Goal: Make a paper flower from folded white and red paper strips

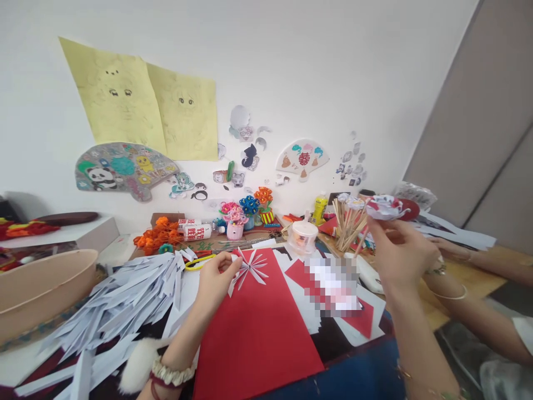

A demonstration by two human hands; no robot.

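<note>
My left hand (220,275) is closed in a pinch at the left edge of a starburst of folded white paper strips (252,266). The burst lies at the top of a red sheet (256,333). Raised at the right, my right hand (402,250) is closed too, with a thin pinkish stick (361,242) slanting down from its fingertips. A crumpled white and red paper flower (385,206) shows right above those fingers; whether they touch it I cannot tell. A heap of folded white strips (125,300) spreads left of my left hand.
Yellow-handled scissors (200,262) lie behind my left hand. A clear round container (303,236), a bundle of wooden sticks (345,225) and a yellow bottle (320,208) stand further back. At left is a beige basin (45,278). Another person's arms (470,300) rest at the right.
</note>
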